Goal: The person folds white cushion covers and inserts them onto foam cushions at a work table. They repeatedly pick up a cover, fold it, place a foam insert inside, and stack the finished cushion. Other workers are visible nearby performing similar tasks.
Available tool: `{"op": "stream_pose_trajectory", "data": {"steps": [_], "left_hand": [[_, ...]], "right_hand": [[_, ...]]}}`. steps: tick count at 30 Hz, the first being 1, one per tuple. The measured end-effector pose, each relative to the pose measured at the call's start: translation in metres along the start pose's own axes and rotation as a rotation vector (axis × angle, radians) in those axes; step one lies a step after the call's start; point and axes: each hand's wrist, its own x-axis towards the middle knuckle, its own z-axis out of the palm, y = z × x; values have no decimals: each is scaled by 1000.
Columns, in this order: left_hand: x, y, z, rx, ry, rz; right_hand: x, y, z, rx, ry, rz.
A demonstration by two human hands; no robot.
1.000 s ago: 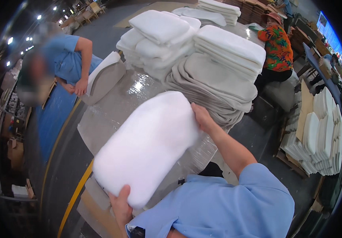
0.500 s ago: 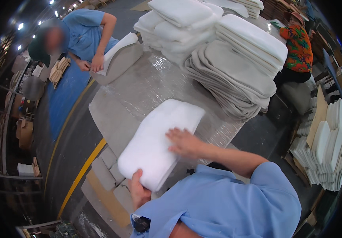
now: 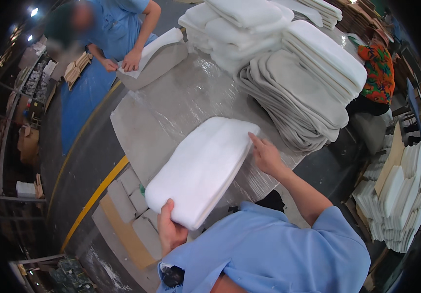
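A thick white foam-like pad (image 3: 200,168) with rounded corners lies slantwise over the near part of the plastic-wrapped table (image 3: 142,127). My left hand (image 3: 171,229) is closed on its near end, thumb on top and the other fingers hidden underneath. At the far right corner my right hand (image 3: 268,157) pinches the pad's edge; its index finger shows at the corner, while its thumb is hidden. Beyond that hand rises a stack of grey cushion covers (image 3: 288,93). More folded white pads (image 3: 244,31) are piled behind.
Across the table on the left, a person in a blue shirt (image 3: 122,24) handles a white sheet (image 3: 159,44) over a grey cover (image 3: 159,66). Another person in a patterned shirt (image 3: 379,73) is at the far right. White pads (image 3: 396,200) stand stacked right; grey pieces (image 3: 122,198) lie below left.
My right hand has moved from flat on the pad's top to its far right corner and closed there. My left hand keeps its hold. The view has shifted slightly.
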Motion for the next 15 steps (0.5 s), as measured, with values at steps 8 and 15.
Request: {"op": "stream_pose_trajectory", "data": {"steps": [8,15], "left_hand": [[12,-4,-33,114,-34,53],[53,-40,-177,7,-31,-209]], "right_hand": [[-55,-34,19,244,-342,-233],[36,-21,14,200,-109,-165]]}}
